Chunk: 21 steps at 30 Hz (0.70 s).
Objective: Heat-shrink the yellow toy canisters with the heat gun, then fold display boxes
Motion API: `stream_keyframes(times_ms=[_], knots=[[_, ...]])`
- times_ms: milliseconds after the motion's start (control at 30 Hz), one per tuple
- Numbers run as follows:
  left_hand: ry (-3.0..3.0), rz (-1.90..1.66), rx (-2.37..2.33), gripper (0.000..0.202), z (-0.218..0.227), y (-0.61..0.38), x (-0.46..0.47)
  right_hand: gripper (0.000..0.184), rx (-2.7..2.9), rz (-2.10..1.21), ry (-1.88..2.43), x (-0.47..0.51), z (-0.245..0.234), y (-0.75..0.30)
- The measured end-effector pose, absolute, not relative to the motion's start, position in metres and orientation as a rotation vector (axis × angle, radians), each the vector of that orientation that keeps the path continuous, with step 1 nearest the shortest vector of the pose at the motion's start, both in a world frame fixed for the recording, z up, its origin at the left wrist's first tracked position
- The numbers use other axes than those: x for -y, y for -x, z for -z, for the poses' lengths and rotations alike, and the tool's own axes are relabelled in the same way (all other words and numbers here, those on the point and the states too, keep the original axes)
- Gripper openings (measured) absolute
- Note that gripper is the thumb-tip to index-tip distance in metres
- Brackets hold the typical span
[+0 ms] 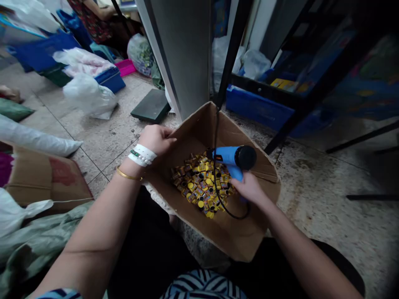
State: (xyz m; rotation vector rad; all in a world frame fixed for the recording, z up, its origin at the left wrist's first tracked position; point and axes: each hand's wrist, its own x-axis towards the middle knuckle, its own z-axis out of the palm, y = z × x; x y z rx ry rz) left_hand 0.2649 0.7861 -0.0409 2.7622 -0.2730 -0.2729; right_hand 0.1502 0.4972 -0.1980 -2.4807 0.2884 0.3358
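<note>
Left grip (pixel 159 140) clasping brown cardboard box (pixel 229 230) at ten o'clock, right grip (pixel 248 187) blue heat-gun (pixel 226 155), I might snag its looped black cord (pixel 216 135).

Extends both arms (pixel 96 224); curls left hand (pixel 155 139), with wrist (pixel 133 167) behind fingers (pixel 168 140); closes right hand (pixel 250 190), well apart from those fingers.

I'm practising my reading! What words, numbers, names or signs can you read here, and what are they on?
None can be read clearly.
Blue tool: a dark patch with orange marks, too small to read.
Little yellow pieces in the box: printed-looking, too small to read.
Carton at the left: a red patch, too blurred to read.
</note>
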Motion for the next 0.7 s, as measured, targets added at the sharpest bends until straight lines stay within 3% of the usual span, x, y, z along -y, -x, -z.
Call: stream_keyframes(times_ms=[300,433,600,700], knots=[[-2.887,0.261,0.366,0.034,0.072,-0.299,-0.825,0.027,-0.339,-0.486,2.488,-0.460,0.177,-0.120],[-3.091,0.329,0.148,0.032,0.094,-0.327,-0.834,0.028,-0.445,-0.408,2.643,-0.456,0.180,-0.115],[-3.064,0.254,0.057,0.060,0.117,-0.335,-0.799,0.028,-0.528,-0.374,2.555,-0.481,0.174,-0.139],[-2.827,0.307,0.204,0.065,0.124,-0.312,-0.751,0.028,-0.438,-0.417,2.471,-0.499,0.165,-0.159]])
